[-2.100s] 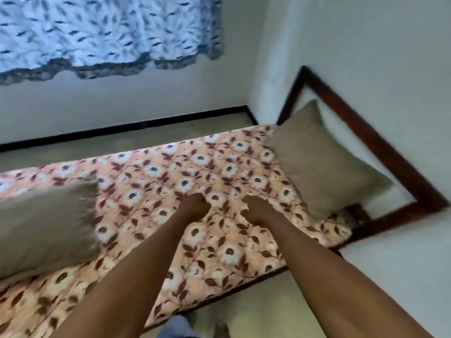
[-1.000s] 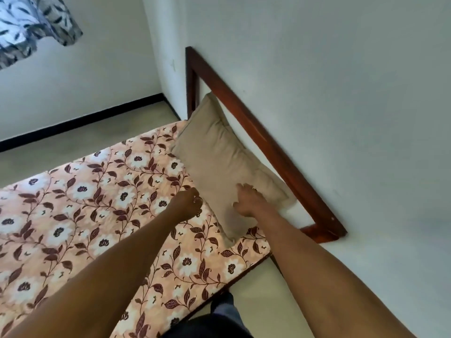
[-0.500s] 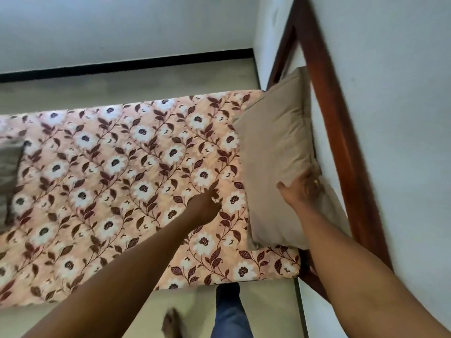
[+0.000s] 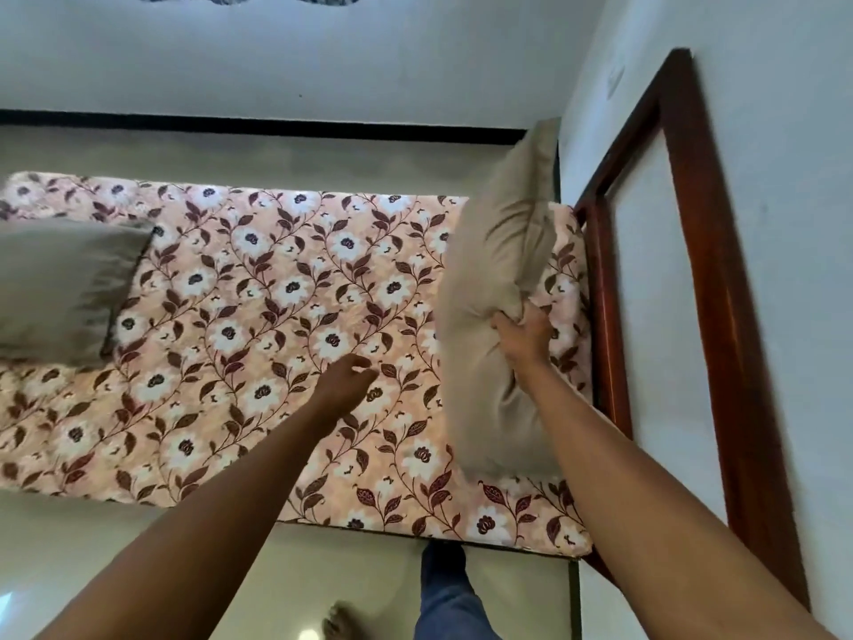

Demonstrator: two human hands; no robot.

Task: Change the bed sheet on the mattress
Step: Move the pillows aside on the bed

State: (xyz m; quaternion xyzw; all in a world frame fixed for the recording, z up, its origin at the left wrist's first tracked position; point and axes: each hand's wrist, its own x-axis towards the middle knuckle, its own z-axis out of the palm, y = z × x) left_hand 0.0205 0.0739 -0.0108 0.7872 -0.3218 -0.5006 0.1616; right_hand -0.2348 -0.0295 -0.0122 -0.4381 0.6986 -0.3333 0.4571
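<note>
Bed sheet (image 4: 277, 316) first: peach-pink cloth printed with white flowers and brown leaves, it lay stretched flat over the mattress, ahead of and below both hands, its long axis running left to right across the view. And the right hand (image 4: 524, 337) had a fistful of the plump tan fabric pillow (image 4: 498, 270), fingers bunching its edge. The pillow was tipped up on its side at the right-hand end, near the dark red-brown wooden headboard (image 4: 706, 270). The left hand (image 4: 348, 378) hovered over the sheet's middle, fingers loosely curled, gripping nothing; whether it brushed the cloth, I could not tell. So the right hand was the nearer to the headboard end, the left nearer the open middle. The count: one sheet, two hands, two pillows, the lifted one and a second grey-beige pillow (image 4: 60, 288) lying flat at the far left. By my reading, both pillows had to come off before any corner could be pulled free.
</note>
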